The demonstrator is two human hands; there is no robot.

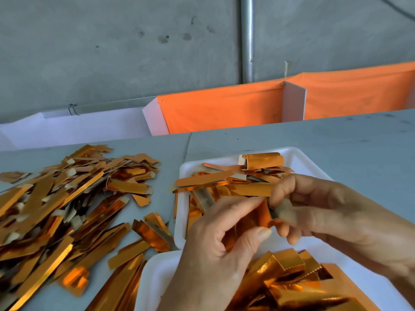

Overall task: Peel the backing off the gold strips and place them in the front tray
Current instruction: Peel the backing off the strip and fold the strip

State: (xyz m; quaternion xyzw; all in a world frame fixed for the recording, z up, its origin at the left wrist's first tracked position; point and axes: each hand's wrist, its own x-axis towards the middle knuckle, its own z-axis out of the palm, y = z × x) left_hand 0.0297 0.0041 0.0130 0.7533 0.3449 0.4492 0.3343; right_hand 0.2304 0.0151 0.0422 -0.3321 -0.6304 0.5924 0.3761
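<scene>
Two hands at work, left hand [215, 250] and right hand [332, 212], one gold strip [251, 217] pinched between them. Two white trays on the table [336, 140]: far tray [312, 162] and near tray [152, 279], each holding a heap of gold strips, too tangled to count. One big loose pile [62, 198] to the left, dozens at least. Behind, two orange cloth panels [220, 108], one metal pole [247, 39].
</scene>
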